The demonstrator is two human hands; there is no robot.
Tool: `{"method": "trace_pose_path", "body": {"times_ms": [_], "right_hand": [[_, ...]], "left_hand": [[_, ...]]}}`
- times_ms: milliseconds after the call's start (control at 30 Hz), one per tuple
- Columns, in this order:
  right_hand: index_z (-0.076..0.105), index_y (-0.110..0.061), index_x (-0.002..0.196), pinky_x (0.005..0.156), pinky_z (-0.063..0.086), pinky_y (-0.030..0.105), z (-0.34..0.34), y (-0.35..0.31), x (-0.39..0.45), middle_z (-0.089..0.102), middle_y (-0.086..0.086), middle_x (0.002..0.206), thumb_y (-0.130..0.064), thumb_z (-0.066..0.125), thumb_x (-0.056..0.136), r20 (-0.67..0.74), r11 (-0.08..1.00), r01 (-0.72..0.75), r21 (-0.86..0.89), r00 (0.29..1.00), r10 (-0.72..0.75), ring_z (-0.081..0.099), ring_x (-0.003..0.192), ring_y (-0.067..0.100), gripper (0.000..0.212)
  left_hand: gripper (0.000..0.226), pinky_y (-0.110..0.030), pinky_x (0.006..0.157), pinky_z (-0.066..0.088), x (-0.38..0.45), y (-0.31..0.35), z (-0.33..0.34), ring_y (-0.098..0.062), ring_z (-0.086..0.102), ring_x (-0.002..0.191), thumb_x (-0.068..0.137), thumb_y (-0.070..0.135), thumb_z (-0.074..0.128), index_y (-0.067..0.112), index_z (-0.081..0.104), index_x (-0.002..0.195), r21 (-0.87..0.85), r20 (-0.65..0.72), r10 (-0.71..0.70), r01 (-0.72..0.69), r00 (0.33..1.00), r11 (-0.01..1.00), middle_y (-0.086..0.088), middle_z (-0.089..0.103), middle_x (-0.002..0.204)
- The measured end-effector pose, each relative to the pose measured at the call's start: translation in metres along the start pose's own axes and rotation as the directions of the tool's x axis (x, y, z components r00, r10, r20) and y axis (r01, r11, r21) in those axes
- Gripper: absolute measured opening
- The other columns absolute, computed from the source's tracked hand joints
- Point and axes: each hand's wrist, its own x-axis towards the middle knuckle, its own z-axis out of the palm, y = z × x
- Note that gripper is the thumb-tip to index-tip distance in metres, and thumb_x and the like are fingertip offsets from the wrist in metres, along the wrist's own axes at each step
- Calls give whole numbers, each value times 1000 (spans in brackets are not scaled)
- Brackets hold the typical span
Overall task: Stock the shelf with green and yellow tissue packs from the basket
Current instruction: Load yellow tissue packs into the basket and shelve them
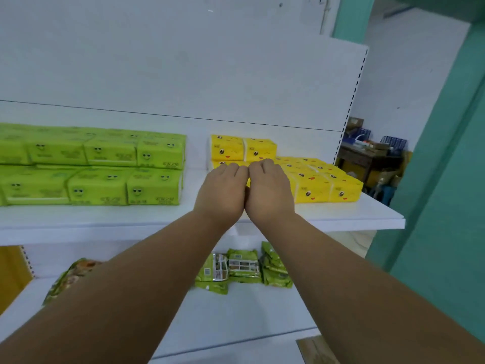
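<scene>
Left hand [223,190] and right hand [267,189] side by side, touching, fingers curled over a yellow tissue pack [248,181] (mostly hidden, so grip unclear). Yellow stack [325,182] near shelf [341,216] right edge; green packs [110,166] toward the left.

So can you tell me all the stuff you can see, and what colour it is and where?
green tissue packs: many, stacked two high, green, upper shelf left
yellow tissue packs: several, yellow, upper shelf right, two on top at the back
upper shelf: one, white
small green packets: a few, green, lower shelf
lower shelf: one, white
left hand: fingers curled over the yellow packs
right hand: beside it, fingers curled too
</scene>
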Motion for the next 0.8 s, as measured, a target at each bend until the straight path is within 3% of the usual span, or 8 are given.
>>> {"method": "trace_pose_path", "body": {"times_ms": [200, 433, 600, 700, 800], "right_hand": [[55, -9, 111, 83, 37, 39, -25, -38, -69, 53, 12, 113, -12, 56, 85, 8, 992, 43, 117, 999, -44, 48, 100, 32, 25], [54, -11, 111, 84, 36, 40, -56, -30, -190, 52, 11, 114, -14, 57, 86, 74, 984, 61, 166, 994, -74, 48, 101, 32, 26], [54, -11, 114, 82, 36, 37, -53, -53, -287, 54, 12, 114, -10, 53, 87, 222, 979, 58, 198, 970, -102, 50, 101, 30, 26], [52, -14, 113, 77, 32, 31, -39, -76, -329, 52, 8, 115, -13, 55, 89, 323, 968, 60, 244, 936, -140, 48, 101, 26, 24], [50, -16, 116, 81, 37, 35, -15, -95, -364, 50, 7, 117, -17, 57, 90, 425, 960, 78, 270, 885, -191, 47, 102, 26, 27]], "left_hand": [[16, -35, 55, 32, -63, 24, -56, -33, 51, 61, 76, 12, 47, 4, 59, 80, 139, -12, -7, 9, 1000, 990, -15, 55, 71], [19, -41, 68, 38, -158, 112, -85, -36, 56, 80, 78, 7, 60, 5, 61, 96, 92, 146, -178, 166, 973, 982, -15, 61, 87], [23, -37, 74, 33, -252, 155, -106, -36, 56, 90, 80, 6, 55, 5, 59, 102, 93, 335, -299, 284, 894, 954, -14, 61, 97], [28, -37, 83, 36, -306, 153, -115, -31, 52, 101, 85, 13, 53, 10, 55, 113, 117, 410, -366, 349, 836, 930, -9, 58, 109], [28, -36, 86, 35, -360, 146, -114, -29, 51, 103, 89, 16, 51, 12, 53, 116, 141, 464, -399, 379, 791, 915, -7, 57, 110]]}}
